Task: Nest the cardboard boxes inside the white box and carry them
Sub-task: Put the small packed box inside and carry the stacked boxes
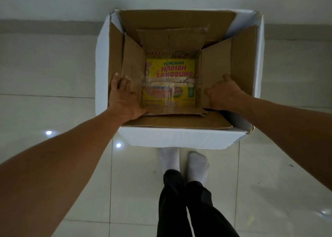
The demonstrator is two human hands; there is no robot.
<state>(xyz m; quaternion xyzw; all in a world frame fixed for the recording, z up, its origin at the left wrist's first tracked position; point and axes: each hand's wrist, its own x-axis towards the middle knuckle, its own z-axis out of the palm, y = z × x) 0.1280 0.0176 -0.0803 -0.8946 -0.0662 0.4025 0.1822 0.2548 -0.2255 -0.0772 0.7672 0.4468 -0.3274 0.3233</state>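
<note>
Hands on brown box flaps inside white box, socked feet below.

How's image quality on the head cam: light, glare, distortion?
Head view: dim overall, soft rather than sharp; small bright glare spots on the glossy floor; wide-angle stretch makes the forearms balloon toward the corners; print on the yellow box inside the white box is readable on top, smeared by tape glare lower down.

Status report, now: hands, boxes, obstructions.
Left hand and right hand gripping inner cardboard box flaps. It sits inside white box. Nothing in the way.
</note>
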